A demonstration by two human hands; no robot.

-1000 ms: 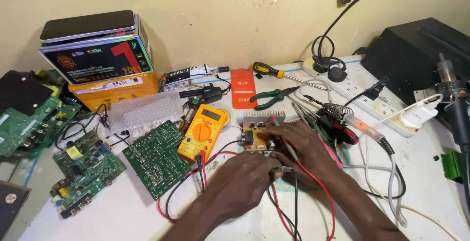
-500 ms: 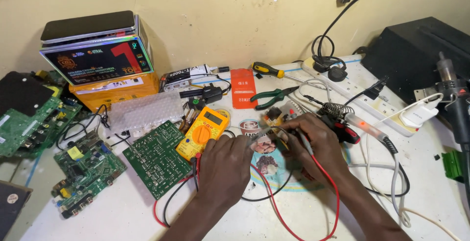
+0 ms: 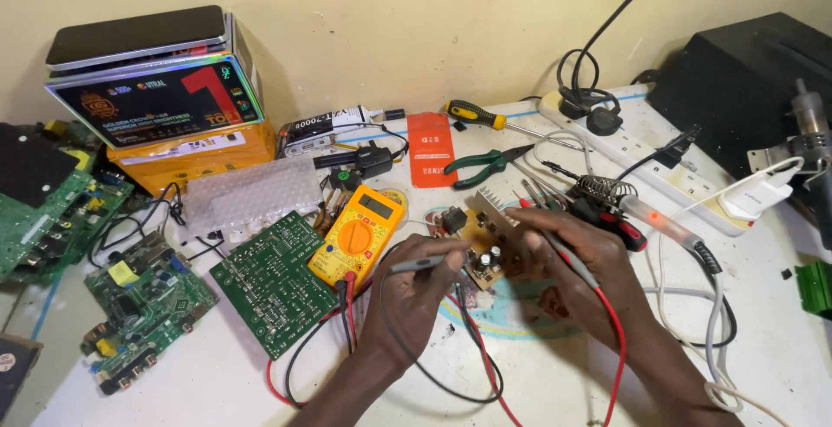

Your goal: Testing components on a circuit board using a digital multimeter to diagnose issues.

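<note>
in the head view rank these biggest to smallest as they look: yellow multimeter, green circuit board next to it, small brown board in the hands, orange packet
1. green circuit board
2. yellow multimeter
3. small brown board and orange packet: look about alike; the hands cover part of the board, so no ranking.

Small board under two probes, meter beside it

The small tan board [image 3: 487, 249] is tilted up off the bench near the scene's middle, with black capacitors, a black part at its left end and a finned silver heatsink on its far edge. The black probe [image 3: 426, 263] lies nearly level, its tip at the board's near left edge, and its lead loops back toward the near side. The red-leaded probe [image 3: 555, 238] slants across the board's right end. The yellow meter [image 3: 357, 236] lies flat just left of the board, with an orange dial and its screen at the far end.
</note>
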